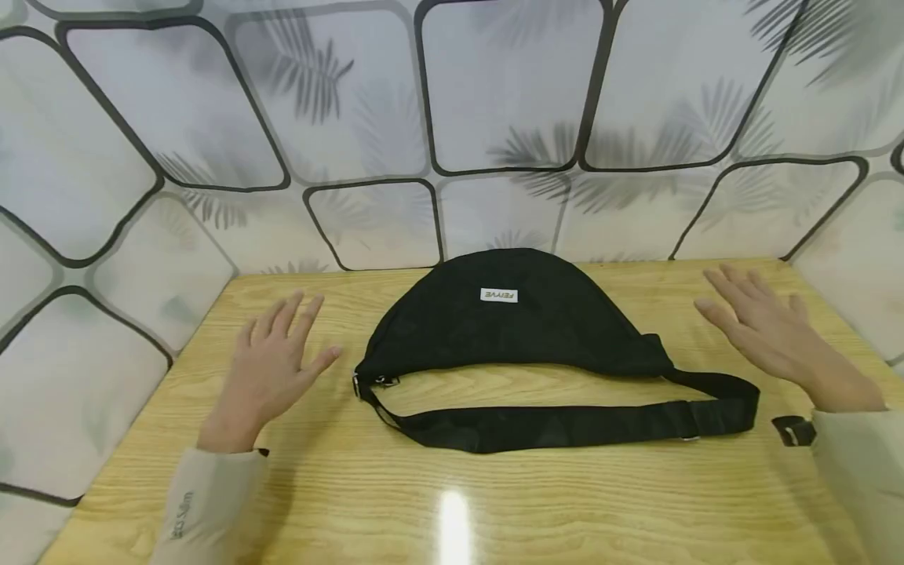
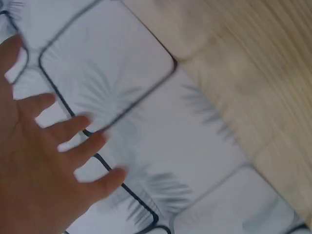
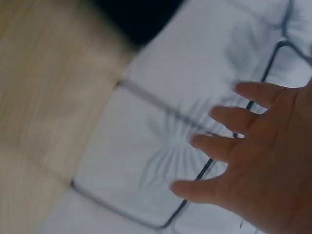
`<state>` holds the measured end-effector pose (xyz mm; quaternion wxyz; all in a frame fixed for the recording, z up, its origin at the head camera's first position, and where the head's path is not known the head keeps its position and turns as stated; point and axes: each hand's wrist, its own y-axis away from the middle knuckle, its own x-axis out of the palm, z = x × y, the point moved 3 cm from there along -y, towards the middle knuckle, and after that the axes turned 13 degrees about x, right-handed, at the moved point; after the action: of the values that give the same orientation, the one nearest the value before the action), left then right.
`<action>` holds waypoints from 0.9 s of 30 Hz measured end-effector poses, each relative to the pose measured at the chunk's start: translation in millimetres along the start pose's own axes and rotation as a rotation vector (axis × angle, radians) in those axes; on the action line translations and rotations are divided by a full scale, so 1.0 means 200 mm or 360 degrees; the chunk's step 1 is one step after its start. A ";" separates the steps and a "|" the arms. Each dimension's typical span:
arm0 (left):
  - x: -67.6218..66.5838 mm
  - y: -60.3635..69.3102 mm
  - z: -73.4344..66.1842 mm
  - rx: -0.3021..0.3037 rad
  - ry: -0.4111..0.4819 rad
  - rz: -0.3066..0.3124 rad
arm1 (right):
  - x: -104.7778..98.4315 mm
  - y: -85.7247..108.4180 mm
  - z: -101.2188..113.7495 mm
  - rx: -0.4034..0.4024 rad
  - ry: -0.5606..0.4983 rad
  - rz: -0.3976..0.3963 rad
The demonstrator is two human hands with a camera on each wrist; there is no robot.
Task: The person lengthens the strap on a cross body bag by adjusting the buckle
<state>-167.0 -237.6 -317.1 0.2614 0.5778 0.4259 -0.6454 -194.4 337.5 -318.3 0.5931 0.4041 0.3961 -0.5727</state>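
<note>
A black waist bag [image 1: 508, 329] with a small white label [image 1: 498, 295] lies on the wooden table, its curved edge toward the back wall. Its black strap [image 1: 551, 428] loops in front and out to the right. Left of the bag, my left hand [image 1: 264, 373] is raised with spread fingers, holding nothing. My right hand [image 1: 770, 326] hovers right of the bag, fingers extended and likewise holding nothing. Both wrist views show the left hand [image 2: 48, 161] and right hand [image 3: 263, 156] with fingers apart. A blurred dark part of the bag [image 3: 141, 19] appears at the top of the right wrist view.
The pale wood table [image 1: 367, 502] meets a patterned wall covering [image 1: 494, 102] with leaf prints and dark outlines at the back and both sides. A bright reflection falls on the table near the front. Black bands show at the cuffs of the light sleeves [image 1: 212, 502].
</note>
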 end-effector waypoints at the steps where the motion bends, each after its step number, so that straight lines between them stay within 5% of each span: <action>1: 0.00 0.00 -0.02 0.0033 0.0061 0.0043 | 0.01 0.00 0.04 -0.0027 -0.0080 0.0046; 5: 0.03 -0.01 -0.07 0.0140 0.0318 0.0175 | 0.02 0.01 0.19 -0.0171 -0.0266 0.0040; 13: 0.07 0.00 -0.09 0.0232 0.0692 0.0214 | 0.06 0.05 0.40 -0.0297 -0.0493 0.0129; 27: 0.09 0.03 -0.11 0.0223 0.0829 0.0256 | 0.18 0.05 0.73 -0.0462 -0.0676 0.0382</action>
<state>-154.5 -219.1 -335.0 0.1530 0.7728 0.3859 -0.4800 -182.1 188.6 -299.1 0.7781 0.2300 0.2901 -0.5075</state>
